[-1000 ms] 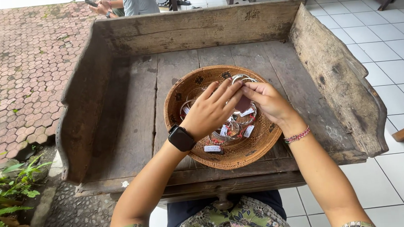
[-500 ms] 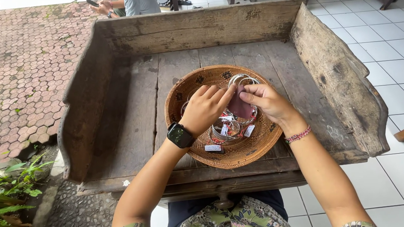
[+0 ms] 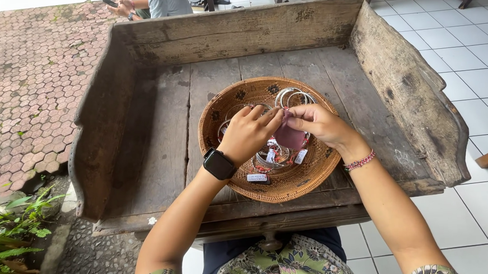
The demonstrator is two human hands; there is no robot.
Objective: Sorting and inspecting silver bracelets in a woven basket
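Over the basket (image 3: 241, 187), both hands pinching a little pink pouch (image 3: 289, 135).

Left hand (image 3: 249, 134) and right hand (image 3: 319, 124) meet right above the middle of the woven basket, fingers closed on the pouch's top edge from either side, so it hangs just above the silver bangles (image 3: 292, 97) and small tags (image 3: 257, 178) lying inside. Left wrist has a black watch (image 3: 218, 164), right one a red bracelet (image 3: 360, 161). The basket sits on a worn wooden tabletop (image 3: 159, 136) with raised sides.
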